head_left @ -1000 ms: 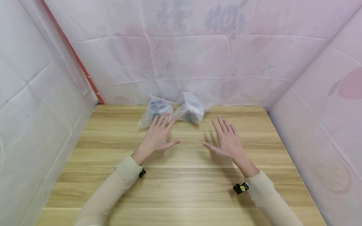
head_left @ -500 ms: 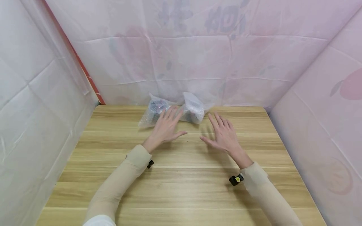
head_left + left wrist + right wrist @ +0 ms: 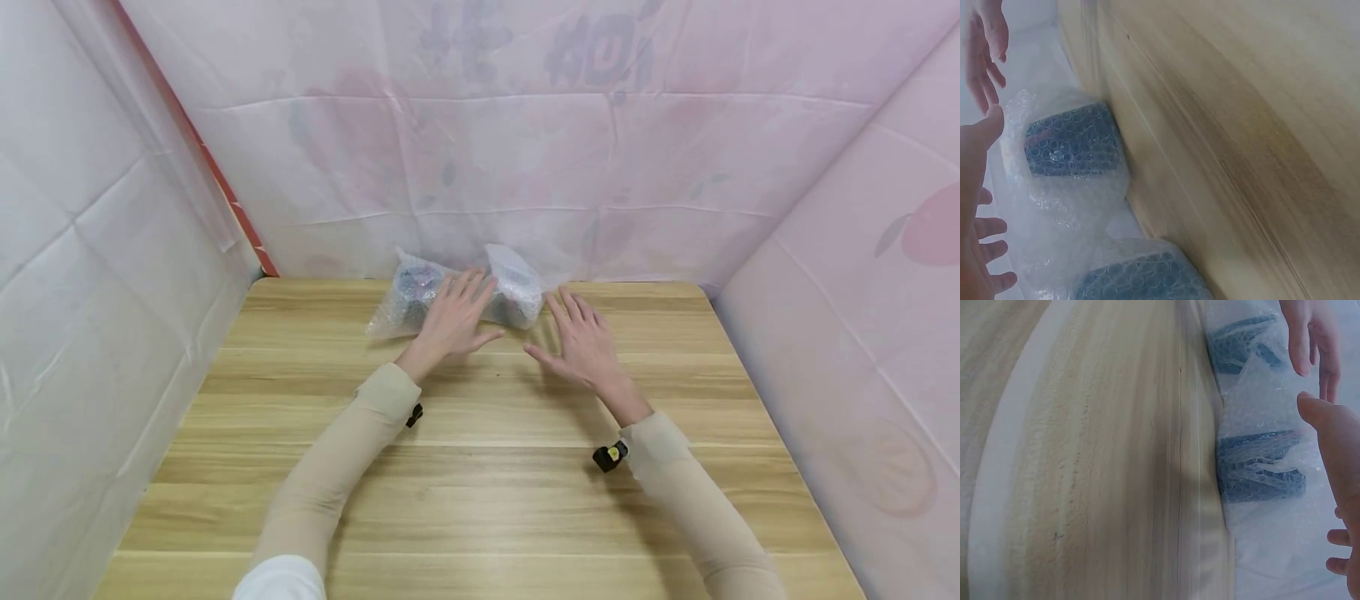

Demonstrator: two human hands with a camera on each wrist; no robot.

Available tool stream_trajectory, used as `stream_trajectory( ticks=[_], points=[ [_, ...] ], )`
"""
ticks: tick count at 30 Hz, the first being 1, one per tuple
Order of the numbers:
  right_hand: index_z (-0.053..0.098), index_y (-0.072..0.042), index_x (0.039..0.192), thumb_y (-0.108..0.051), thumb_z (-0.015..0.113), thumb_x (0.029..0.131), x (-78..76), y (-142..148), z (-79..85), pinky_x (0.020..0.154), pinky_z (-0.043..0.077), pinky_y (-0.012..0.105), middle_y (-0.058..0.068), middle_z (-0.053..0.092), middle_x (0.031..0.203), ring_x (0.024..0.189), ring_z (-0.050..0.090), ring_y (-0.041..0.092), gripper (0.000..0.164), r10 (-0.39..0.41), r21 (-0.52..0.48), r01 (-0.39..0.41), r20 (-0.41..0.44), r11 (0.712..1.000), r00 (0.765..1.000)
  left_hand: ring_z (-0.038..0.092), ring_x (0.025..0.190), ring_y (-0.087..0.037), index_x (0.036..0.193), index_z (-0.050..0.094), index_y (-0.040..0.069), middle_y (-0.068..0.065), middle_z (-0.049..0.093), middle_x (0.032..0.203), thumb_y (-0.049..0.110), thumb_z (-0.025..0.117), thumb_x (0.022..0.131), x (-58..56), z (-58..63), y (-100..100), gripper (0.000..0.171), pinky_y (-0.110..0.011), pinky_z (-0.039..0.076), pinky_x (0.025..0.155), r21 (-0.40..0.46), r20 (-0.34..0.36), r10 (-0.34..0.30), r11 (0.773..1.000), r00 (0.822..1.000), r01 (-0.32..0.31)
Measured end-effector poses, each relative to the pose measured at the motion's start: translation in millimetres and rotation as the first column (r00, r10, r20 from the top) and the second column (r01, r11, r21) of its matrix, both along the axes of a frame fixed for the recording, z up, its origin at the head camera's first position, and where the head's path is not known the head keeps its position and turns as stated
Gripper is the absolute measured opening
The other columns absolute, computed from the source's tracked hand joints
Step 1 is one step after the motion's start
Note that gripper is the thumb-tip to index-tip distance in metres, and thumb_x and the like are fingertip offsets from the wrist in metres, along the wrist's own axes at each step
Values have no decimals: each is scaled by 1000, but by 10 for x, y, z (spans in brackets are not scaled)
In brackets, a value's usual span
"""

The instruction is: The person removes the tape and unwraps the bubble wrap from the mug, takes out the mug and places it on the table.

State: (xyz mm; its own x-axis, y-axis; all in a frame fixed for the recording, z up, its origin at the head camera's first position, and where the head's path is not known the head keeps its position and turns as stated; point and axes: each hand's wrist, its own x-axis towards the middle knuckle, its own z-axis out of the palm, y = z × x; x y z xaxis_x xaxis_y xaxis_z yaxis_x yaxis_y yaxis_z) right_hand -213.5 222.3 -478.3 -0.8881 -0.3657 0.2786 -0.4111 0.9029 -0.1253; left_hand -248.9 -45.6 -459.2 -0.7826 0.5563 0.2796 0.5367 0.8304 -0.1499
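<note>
pale printed sheets (image 3: 480,150) enclose the wood-grain worktop (image 3: 480,500) at the back and on both sides, with a red strip (image 3: 197,142) slanting down toward the far left corner. at the far edge of the worktop lie the left packet (image 3: 405,304) and, just beside it, the right packet (image 3: 521,300), both in bubble wrap. each has a dark shape inside; what it is i cannot tell through the film.

the left hand (image 3: 452,321) is in front of the meeting of the two packets, its fingers spread and thumb held out, pinching nothing; whether a fingertip brushes the film i cannot tell. the right hand (image 3: 581,342) is near the right packet's outer side, fingers likewise spread and holding nothing.

the work looks barely begun: the hands are near the packets, but no grip is made, nothing is lifted, both wraps are on, and all the handling seems left to do.

the back sheet rises close behind the packets, so there looks to be little room beyond them. wood runs well out to left and right, and the broad stretch toward the person seems roomiest.
</note>
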Motion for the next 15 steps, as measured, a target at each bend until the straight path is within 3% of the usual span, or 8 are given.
stream_trajectory(
  ticks=[7,15],
  points=[
    [28,-11,167,-70,63,90,-96,-45,-5,124,36,66,22,29,173,156,34,46,103,-11,12,11,-3,1000,1000,38,157,-35,165,34,13,-16,40,169,73,58,95,-89,-14,63,95,-56,34,129,-33,-6,5,999,1000,-6],
    [29,-10,166,-66,64,94,-217,-67,1,126,35,64,23,27,173,158,31,46,98,-16,32,15,13,999,1000,33,160,-34,167,29,14,-14,33,172,68,58,98,-157,-75,106,92,-56,22,134,-59,46,16,998,999,-13]
  ],
)
